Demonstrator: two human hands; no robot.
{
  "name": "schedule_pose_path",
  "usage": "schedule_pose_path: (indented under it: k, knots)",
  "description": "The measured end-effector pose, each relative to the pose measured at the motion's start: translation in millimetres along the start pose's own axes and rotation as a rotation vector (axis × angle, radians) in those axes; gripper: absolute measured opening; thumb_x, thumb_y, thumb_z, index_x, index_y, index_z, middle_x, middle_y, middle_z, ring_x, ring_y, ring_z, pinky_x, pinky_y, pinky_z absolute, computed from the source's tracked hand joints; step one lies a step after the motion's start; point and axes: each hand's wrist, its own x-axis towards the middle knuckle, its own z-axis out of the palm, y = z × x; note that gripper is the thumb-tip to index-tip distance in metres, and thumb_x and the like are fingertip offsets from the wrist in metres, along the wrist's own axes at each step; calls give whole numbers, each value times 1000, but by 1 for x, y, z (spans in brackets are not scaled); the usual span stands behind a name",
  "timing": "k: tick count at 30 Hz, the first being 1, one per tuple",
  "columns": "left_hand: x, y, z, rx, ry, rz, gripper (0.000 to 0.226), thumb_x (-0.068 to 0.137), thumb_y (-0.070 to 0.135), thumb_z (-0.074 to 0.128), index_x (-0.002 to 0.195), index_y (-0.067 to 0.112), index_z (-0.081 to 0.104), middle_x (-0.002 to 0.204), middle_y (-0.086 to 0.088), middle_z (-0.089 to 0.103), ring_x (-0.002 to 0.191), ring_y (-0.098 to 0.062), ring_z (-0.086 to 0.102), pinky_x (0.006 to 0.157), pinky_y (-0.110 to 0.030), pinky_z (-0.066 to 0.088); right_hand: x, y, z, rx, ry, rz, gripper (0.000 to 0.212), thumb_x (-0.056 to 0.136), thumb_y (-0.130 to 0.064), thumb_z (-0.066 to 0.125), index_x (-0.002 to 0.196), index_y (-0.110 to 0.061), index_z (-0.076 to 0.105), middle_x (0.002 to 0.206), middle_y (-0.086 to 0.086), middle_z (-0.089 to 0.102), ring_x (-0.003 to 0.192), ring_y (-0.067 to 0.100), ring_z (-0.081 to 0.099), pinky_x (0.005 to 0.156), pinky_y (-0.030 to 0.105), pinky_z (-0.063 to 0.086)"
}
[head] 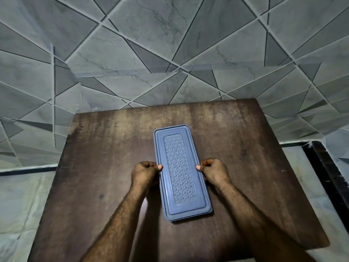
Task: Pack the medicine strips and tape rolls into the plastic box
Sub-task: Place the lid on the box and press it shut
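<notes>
A long blue-grey plastic box (180, 171) lies lengthwise in the middle of the brown table, its patterned lid on top and closed. My left hand (145, 173) grips its left long edge, thumb pressed on the lid rim. On the opposite long edge my right hand (212, 172) holds the same way. What the box holds is hidden by the lid. No medicine strips or tape rolls show anywhere in view.
The worn brown table (105, 159) stands against a grey wall of angular tiles (170, 44). Pale marble floor (20, 201) lies to the left and right of the table, and a dark strip (324, 167) runs along the floor at right.
</notes>
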Motion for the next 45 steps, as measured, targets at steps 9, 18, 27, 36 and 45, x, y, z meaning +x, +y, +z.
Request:
schedule_pose_path:
  k: [9,18,27,36,45]
  knots:
    - [0,2,7,135,145,63,16,76,22,78,69,12,69,67,-7,70,61,-21,65,68,-34,61,8,-3,0,71,-12,62,19,76,-14,77,66,-16,61,67,3,63,61,17,57,59,32,54]
    - [-29,-16,-13,-27,-180,-66,24,75,15,80,85,5,62,69,-7,64,61,-18,62,55,-28,55,-13,19,-15,151,-266,107,24,72,-12,81,82,-13,59,75,3,66,70,16,62,59,31,55]
    - [-61,-43,-26,124,-419,-193,50,55,-2,90,88,7,53,71,-8,58,58,-20,62,55,-34,57,-36,40,-31,-12,-575,205,51,61,-3,87,95,-12,49,79,7,59,59,14,62,49,31,55]
    - [-59,-45,-18,228,-313,-108,46,53,-3,90,78,7,52,69,-12,60,53,-22,60,51,-30,53,-40,44,-29,18,-519,114,48,63,0,84,87,-13,45,64,5,55,46,12,56,44,29,52]
    - [-46,-39,-25,47,-404,-156,37,63,3,87,83,7,56,66,-7,59,60,-19,61,55,-31,56,-30,38,-29,164,-480,173,34,70,-11,83,83,-15,52,54,-7,60,52,7,57,51,26,52]
